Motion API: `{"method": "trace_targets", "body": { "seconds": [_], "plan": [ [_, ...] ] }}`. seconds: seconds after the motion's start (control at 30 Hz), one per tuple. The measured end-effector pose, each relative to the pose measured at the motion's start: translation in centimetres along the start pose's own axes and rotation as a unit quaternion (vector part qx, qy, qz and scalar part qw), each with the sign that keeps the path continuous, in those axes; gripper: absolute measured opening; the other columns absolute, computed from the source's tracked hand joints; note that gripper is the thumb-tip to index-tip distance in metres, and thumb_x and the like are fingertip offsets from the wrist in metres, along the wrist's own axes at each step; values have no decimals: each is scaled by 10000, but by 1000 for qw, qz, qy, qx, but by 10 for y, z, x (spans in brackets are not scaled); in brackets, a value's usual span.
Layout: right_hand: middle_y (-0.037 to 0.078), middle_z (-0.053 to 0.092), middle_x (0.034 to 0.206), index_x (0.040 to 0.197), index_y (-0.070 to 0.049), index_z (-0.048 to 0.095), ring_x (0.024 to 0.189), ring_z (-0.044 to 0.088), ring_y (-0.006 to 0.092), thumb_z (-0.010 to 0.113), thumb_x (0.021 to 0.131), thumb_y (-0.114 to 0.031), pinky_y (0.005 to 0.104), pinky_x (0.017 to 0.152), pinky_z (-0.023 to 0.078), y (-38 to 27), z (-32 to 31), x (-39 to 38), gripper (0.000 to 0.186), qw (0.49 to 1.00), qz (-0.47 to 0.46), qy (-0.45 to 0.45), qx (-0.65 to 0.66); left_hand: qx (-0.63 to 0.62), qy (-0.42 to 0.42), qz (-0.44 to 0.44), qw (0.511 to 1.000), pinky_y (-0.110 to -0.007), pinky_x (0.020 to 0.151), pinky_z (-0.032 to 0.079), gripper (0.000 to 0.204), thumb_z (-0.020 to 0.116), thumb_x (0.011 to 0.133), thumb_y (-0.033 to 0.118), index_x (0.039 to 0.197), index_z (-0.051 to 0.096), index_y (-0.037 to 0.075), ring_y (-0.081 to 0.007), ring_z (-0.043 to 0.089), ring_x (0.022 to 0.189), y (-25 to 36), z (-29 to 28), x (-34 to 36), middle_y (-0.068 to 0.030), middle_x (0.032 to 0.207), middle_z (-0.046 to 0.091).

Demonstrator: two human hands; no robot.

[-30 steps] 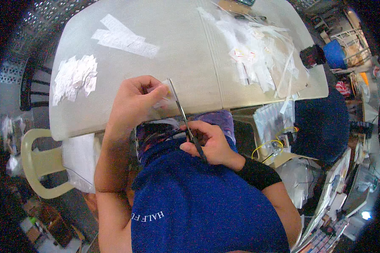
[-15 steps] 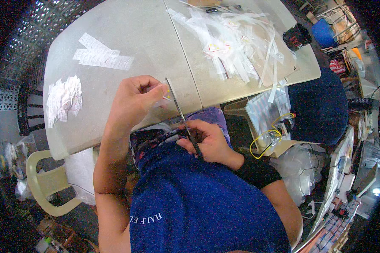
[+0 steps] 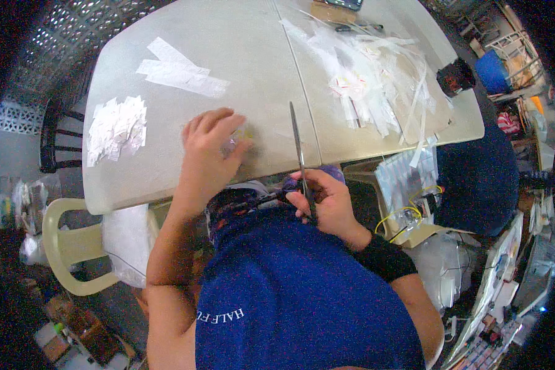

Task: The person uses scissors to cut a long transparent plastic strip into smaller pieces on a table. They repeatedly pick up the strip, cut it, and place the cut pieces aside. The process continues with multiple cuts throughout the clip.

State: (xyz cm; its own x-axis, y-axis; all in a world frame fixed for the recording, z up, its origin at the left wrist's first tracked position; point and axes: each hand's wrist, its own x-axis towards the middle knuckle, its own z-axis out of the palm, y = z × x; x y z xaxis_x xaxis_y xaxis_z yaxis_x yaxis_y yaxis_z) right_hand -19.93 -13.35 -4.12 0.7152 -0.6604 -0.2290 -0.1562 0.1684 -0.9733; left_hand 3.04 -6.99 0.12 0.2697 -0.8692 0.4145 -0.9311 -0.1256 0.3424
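My left hand (image 3: 209,154) hovers at the near edge of the table (image 3: 259,61), blurred, fingers spread, above a small clear piece with yellow marks (image 3: 240,135); whether it still touches that piece is unclear. My right hand (image 3: 333,203) grips black-handled scissors (image 3: 296,132) at my lap, their long blades pointing up over the tabletop. Small white paper pieces (image 3: 117,129) form a heap on the left. Overlapping white strips (image 3: 182,71) lie farther back, and a loose tangle of translucent strips and scraps (image 3: 364,80) covers much of the right half.
A black container (image 3: 455,77) sits at the table's right end, a cardboard piece (image 3: 330,13) at the back. A cream chair (image 3: 74,246) stands at lower left. On the right are a dark seat (image 3: 475,185), yellow cables (image 3: 388,219) and stacked clutter (image 3: 493,290).
My left fingers have spread away from their pinch on the small piece. My right hand and scissors have shifted rightward, so the blades are now apart from my left hand.
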Motion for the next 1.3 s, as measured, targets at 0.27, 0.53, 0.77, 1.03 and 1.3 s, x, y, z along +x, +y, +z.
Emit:
{"method": "trace_targets", "body": {
  "seconds": [0.27, 0.53, 0.77, 1.03, 1.3],
  "plan": [
    [8, 619, 680, 1131, -45, 609, 587, 567, 70, 764, 815, -152, 236, 521, 446, 1, -1, -1, 368, 1000, 10, 10, 9, -21, -27, 31, 999, -419, 948, 449, 231, 708, 765, 122, 991, 694, 82, -316, 576, 1090, -25, -20, -23, -119, 1103, 647],
    [13, 631, 680, 1116, -56, 619, 580, 570, 74, 769, 807, -170, 238, 530, 453, 3, 1, 0, 361, 1000, -5, -1, -21, 74, 59, -37, 995, -376, 967, 454, 240, 691, 810, 97, 1048, 682, 71, -296, 587, 1109, -99, -39, 22, -117, 1142, 652],
    [43, 648, 721, 1109, -34, 624, 629, 584, 86, 778, 796, -192, 255, 582, 481, 5, 0, -6, 383, 998, -29, -10, -50, -6, 13, -38, 999, -388, 972, 448, 286, 719, 791, 182, 1040, 694, 45, -319, 587, 1101, -146, -18, 75, -160, 1156, 639],
    [50, 663, 795, 1105, -33, 635, 690, 579, 74, 795, 779, -182, 245, 622, 483, 11, -8, -6, 393, 997, -25, 21, -71, 56, 33, -31, 997, -391, 941, 471, 185, 638, 857, 145, 1006, 700, 52, -308, 628, 1044, -167, -5, 83, -144, 1089, 670],
    [43, 651, 786, 1132, -37, 616, 670, 582, 71, 776, 792, -152, 245, 582, 479, 4, -6, -5, 393, 994, -72, 11, -84, 128, 400, -23, 907, -347, 829, 502, 165, 527, 962, 126, 1039, 612, 7, -271, 638, 949, -149, -86, 91, -135, 969, 659]
  ]
}}
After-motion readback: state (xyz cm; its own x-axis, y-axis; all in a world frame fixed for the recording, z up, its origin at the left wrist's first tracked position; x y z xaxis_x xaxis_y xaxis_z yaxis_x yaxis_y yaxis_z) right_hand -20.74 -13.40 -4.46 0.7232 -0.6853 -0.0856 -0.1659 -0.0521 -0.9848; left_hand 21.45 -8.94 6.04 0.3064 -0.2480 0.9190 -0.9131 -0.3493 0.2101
